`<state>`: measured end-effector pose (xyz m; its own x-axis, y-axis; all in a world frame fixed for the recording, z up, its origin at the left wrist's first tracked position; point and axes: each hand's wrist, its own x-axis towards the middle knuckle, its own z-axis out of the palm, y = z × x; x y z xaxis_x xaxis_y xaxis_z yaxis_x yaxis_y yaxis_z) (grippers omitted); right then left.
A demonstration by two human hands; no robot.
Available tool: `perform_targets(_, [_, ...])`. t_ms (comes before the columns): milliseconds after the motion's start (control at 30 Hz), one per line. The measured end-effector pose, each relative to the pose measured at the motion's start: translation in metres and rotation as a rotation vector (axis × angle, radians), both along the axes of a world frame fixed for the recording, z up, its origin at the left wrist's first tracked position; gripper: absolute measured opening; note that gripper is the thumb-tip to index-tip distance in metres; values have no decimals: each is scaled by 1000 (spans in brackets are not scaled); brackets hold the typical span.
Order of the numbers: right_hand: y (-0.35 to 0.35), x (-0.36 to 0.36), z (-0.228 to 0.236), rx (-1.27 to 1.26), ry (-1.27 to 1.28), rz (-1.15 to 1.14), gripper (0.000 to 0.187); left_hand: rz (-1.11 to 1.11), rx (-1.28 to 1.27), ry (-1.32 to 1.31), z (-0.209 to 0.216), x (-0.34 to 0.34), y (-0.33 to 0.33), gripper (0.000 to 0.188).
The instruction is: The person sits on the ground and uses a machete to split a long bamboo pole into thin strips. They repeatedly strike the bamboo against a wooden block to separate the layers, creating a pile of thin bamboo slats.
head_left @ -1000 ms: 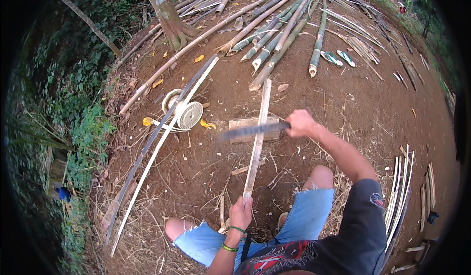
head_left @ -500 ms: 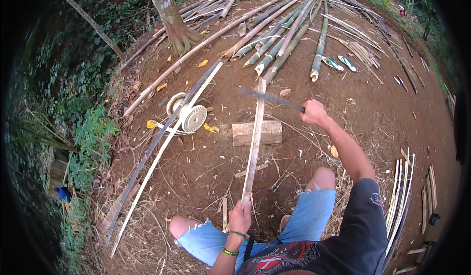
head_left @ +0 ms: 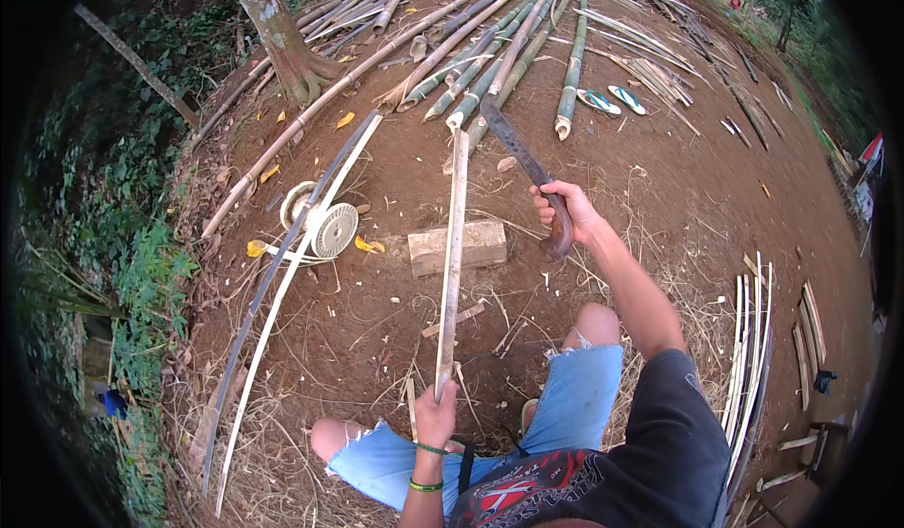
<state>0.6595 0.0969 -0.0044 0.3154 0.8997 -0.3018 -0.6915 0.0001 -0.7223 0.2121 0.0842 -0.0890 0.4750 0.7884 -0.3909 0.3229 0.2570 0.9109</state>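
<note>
Tan rectangular wooden block (head_left: 482, 244), centre. Left hand (head_left: 436, 415), six o'clock: gripping long flat pale bamboo strip (head_left: 452, 264). Right hand (head_left: 570, 211), two o'clock: grasping dark-bladed, brown-handled machete (head_left: 524, 154). Round cream slotted disc (head_left: 335, 230), nine o'clock. Long green bamboo poles (head_left: 518, 69), twelve o'clock.

Strip (head_left: 452, 255) over block (head_left: 485, 243) (poles (head_left: 518, 52) beyond, sandals (head_left: 599, 102) right).

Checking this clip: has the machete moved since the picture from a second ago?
Yes. Against the wooden block, the machete has gone farther forward and to the right: it crossed the block's outline then, and clears it now.
</note>
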Motion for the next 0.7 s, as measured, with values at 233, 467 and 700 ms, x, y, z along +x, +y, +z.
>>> perform_targets(233, [-4,-31,-88,-644,-1165,21,15,22,-152,-9,13,5,4,32])
perform_targets(467, [0,-82,-168,-887,-1771,379,28,31,-173,-6,16,4,3,34])
perform_targets(700, [-14,-88,-195,-1068,-1658,479,30,49,-231,-70,25,5,3,51])
